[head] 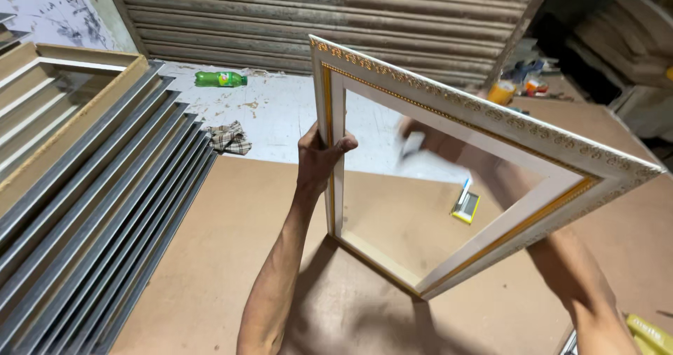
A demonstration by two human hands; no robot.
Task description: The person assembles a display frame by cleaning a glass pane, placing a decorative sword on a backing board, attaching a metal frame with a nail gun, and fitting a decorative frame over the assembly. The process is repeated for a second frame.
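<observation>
**Q:** While it is held above the board (231,257), how does the frame (491,127) look?

**A:** White moulding with a gilt beaded edge and a gold inner line; glazed. It stands tilted on its lower corner, which is at or near the brown board.

**Q:** What do the fingers do?

**A:** Left hand (319,155): clenched around the frame's left rail, thumb in front. Right hand (424,141): seen blurred through the glass, pressing a pale cloth (413,145) against the pane; its grip cannot be told.

**Q:** Edges and free room?

**A:** Left: stacked grey and tan mouldings (91,208) border the board. Behind: a white floor with a checked rag (228,138) and green bottle (219,79), then a metal shutter (315,11). Seen through the glass, a small yellow-edged tool (465,204) lies on the board. Bare board lies open in front and to the right.
</observation>
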